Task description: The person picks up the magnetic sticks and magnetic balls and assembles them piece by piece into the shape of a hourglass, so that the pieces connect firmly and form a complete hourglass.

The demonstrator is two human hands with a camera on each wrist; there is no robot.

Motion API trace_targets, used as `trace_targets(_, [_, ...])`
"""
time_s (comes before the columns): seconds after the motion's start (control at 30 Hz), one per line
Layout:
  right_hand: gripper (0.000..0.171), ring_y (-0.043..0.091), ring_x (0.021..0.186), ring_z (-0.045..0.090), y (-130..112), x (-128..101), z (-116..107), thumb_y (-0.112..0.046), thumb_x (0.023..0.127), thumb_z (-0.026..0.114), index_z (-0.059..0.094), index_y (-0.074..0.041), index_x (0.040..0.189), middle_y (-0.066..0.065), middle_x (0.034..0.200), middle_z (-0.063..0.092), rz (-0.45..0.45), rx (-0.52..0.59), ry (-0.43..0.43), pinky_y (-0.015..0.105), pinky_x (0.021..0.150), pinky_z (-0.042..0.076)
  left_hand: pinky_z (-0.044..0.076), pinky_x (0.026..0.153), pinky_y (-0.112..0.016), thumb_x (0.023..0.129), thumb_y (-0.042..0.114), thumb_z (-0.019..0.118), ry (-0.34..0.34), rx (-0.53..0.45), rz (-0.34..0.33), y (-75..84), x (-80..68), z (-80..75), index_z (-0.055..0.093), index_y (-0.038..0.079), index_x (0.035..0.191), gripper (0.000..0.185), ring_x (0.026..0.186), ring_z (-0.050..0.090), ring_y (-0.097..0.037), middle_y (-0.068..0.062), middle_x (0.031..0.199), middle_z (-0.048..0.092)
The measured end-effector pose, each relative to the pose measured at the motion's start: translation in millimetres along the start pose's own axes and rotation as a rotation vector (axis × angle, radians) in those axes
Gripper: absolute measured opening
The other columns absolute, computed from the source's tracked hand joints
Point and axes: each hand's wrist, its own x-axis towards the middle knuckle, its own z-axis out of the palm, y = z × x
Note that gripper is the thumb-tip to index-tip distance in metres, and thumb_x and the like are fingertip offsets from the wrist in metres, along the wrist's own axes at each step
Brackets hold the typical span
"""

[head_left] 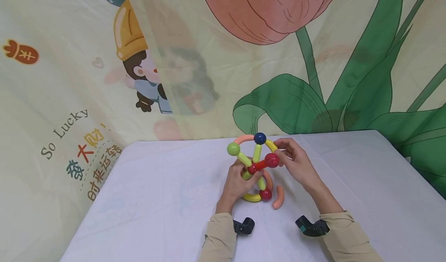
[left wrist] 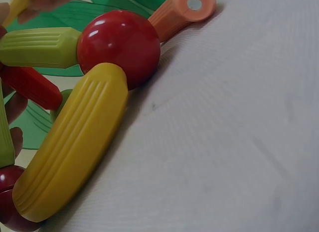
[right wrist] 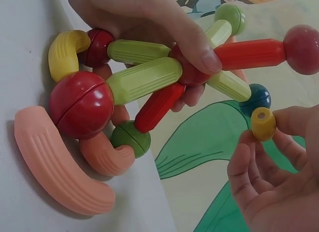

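A toy frame of ribbed rods and balls stands mid-table. My left hand grips its middle from the near side; in the right wrist view its thumb presses the central red joint. My right hand pinches the free end of a yellow rod running down from the dark blue ball at the top. A red ball on a red rod sticks out just below those fingers. The base, a yellow curved rod and a red ball, rests on the table.
A loose salmon curved rod lies on the white table just right of the base. A printed cloth with a tulip and a cartoon figure hangs close behind the table. The table's left and right edges slope off.
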Motion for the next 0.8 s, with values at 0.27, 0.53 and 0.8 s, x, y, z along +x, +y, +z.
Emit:
trace_targets(0.27, [0.043, 0.027, 0.114, 0.056, -0.7, -1.1, -5.0, -0.033, 0.095, 0.054, 0.043, -0.015, 0.132, 0.011, 0.132, 0.048, 0.050, 0.073, -0.067, 0.039, 0.090, 0.050, 0.047, 0.075, -0.025, 0.084, 0.038, 0.069, 0.005, -0.038, 0.007, -2.0, 0.7, 0.5, 0.061, 0.022, 0.103, 0.026, 0.090, 0.054, -0.008, 0.009, 0.095, 0.063])
trace_targets(0.53, [0.046, 0.018, 0.118, 0.049, -6.2, -1.8, -8.0, -0.033, 0.095, 0.054, 0.041, -0.012, 0.133, 0.009, 0.131, 0.046, 0.104, 0.201, -0.097, 0.026, 0.091, 0.049, 0.048, 0.075, -0.025, 0.084, 0.041, 0.067, -0.002, -0.022, -0.004, -1.1, 0.5, 0.0, 0.060, 0.021, 0.104, 0.028, 0.091, 0.054, -0.008, 0.006, 0.097, 0.064])
trace_targets(0.8, [0.047, 0.010, 0.111, 0.053, -7.5, -1.1, -10.7, -0.029, 0.095, 0.055, 0.038, -0.008, 0.134, 0.003, 0.122, 0.047, 0.129, 0.384, -0.126, 0.019, 0.088, 0.049, 0.048, 0.075, -0.025, 0.084, 0.043, 0.066, -0.002, -0.023, 0.004, 0.4, 0.5, -0.2, 0.060, 0.023, 0.104, 0.029, 0.093, 0.055, -0.008, 0.008, 0.098, 0.064])
